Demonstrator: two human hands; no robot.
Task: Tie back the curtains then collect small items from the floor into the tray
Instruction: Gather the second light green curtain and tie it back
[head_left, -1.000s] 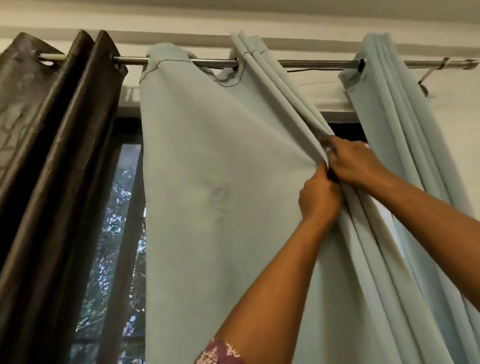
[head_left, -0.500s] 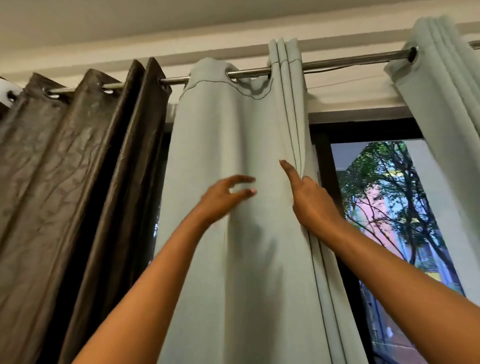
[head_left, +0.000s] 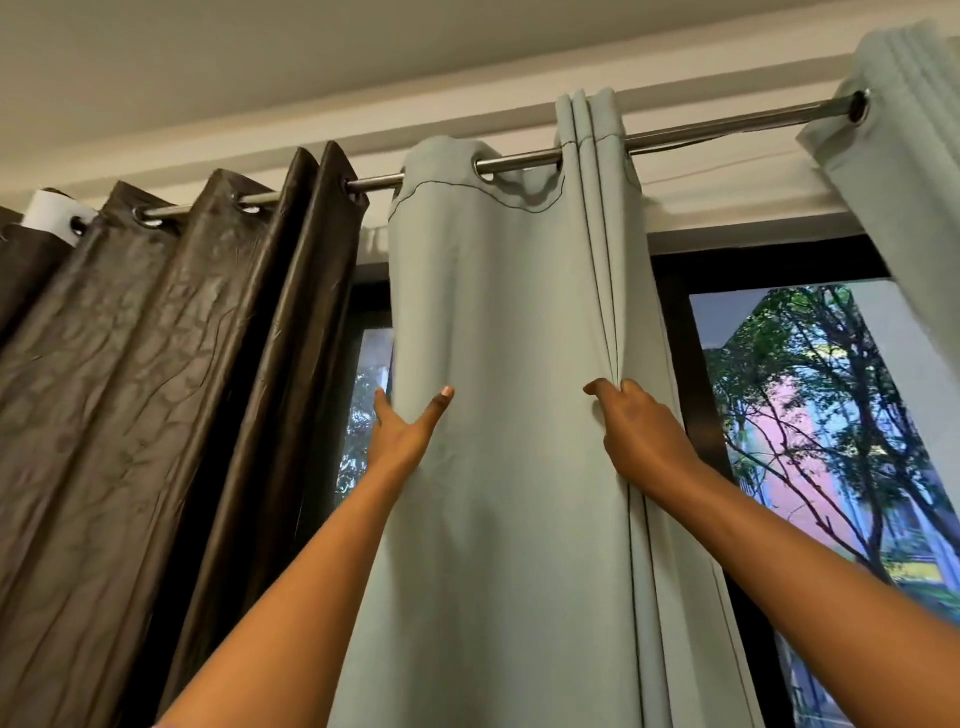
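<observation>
A pale green curtain (head_left: 509, 332) hangs from a metal rod (head_left: 717, 123) in the middle of the view. My left hand (head_left: 402, 441) holds its left edge, thumb in front of the cloth and fingers behind. My right hand (head_left: 636, 439) is closed on the folded pleats at its right edge. Both arms reach up from below. A second pale green curtain (head_left: 909, 171) hangs bunched at the far right. No tray, floor or small items are in view.
A dark brown curtain (head_left: 156, 389) hangs in folds on the left of the same rod. Behind is a black-framed window (head_left: 675, 332) with trees outside. The ceiling and a white cornice (head_left: 311, 119) run above.
My left hand has moved left from the cloth's middle to its left edge. My right hand has gone from flat on the pleats to closed on them. The view has shifted left.
</observation>
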